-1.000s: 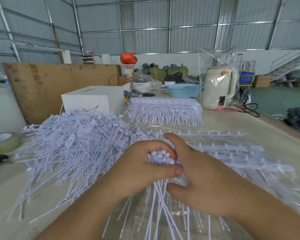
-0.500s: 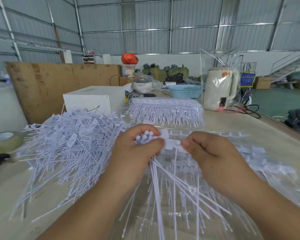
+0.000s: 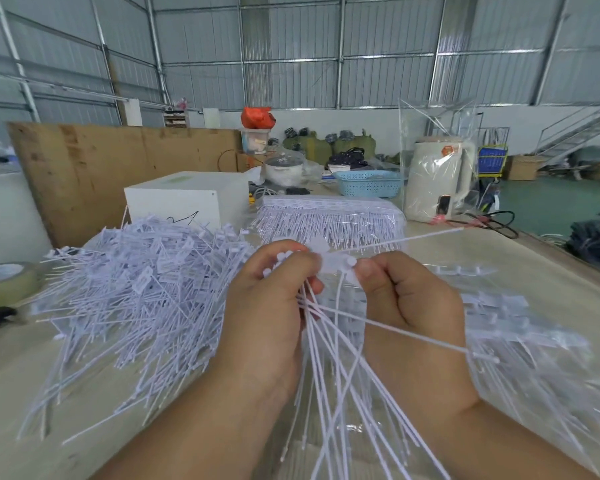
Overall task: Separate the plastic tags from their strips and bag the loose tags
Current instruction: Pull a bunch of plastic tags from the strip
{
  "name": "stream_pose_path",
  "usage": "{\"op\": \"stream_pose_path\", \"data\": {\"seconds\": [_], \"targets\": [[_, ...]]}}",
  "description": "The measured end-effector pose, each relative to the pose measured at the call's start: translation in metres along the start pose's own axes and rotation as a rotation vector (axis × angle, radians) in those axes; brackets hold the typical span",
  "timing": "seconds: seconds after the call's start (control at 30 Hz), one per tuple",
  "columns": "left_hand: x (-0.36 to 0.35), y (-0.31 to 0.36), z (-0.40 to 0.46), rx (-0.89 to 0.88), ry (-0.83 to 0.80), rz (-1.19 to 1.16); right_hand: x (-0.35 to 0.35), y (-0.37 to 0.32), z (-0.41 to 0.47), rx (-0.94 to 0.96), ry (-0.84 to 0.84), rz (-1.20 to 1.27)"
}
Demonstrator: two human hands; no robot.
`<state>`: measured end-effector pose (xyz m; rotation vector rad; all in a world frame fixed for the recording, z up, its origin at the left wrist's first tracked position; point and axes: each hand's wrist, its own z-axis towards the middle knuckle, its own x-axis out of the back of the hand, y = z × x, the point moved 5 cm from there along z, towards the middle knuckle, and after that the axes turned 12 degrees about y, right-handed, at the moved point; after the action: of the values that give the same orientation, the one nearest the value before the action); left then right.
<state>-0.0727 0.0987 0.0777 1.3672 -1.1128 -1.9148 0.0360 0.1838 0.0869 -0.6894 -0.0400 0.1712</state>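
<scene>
Tag bundle [image 3: 329,341] gripped in left hand [image 3: 274,306]; right hand [image 3: 406,292] pinches tag head [image 3: 343,263].

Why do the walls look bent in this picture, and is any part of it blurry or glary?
Head view: the wide lens bows the wall beams outward at the edges; the light is soft and even, with faint shadows; the clear bag around the white jug gives small glints; the tag between the left hand and right hand is smeared by motion.
</scene>
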Motion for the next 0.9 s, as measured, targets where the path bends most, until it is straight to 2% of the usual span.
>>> {"op": "stream_pose_path", "data": {"seconds": [0.07, 0.13, 0.23, 0.3, 0.37, 0.47, 0.6, 0.73, 0.8, 0.9], "targets": [[0.001, 0.001, 0.001, -0.013, 0.001, -0.003, -0.001, -0.003, -0.001, 0.023, 0.005, -0.032], [0.005, 0.008, 0.007, -0.095, -0.019, 0.054, -0.005, -0.001, 0.0, -0.008, -0.089, 0.021], [0.012, 0.022, 0.016, -0.299, -0.125, 0.272, -0.012, 0.012, 0.002, -0.28, -0.508, 0.199], [0.012, 0.023, 0.018, -0.33, -0.202, 0.343, -0.013, 0.016, -0.004, -0.354, -0.802, 0.205], [0.01, 0.017, 0.017, -0.326, -0.253, 0.38, -0.012, 0.017, -0.008, -0.358, -0.903, 0.173], [0.008, 0.012, 0.017, -0.299, -0.243, 0.341, -0.011, 0.025, -0.002, -0.321, -0.703, 0.124], [0.008, 0.012, 0.015, -0.307, -0.166, 0.245, -0.015, 0.011, -0.008, -0.227, -0.522, 0.193], [0.016, 0.002, 0.021, -0.203, -0.038, 0.252, -0.001, 0.016, 0.012, -0.358, -0.245, 0.205], [0.018, 0.0, 0.025, -0.179, -0.082, 0.341, 0.006, 0.016, 0.018, -0.316, -0.322, 0.148], [0.016, 0.001, 0.024, -0.272, -0.189, 0.506, 0.004, 0.014, 0.008, -0.316, -0.56, 0.174]]}}
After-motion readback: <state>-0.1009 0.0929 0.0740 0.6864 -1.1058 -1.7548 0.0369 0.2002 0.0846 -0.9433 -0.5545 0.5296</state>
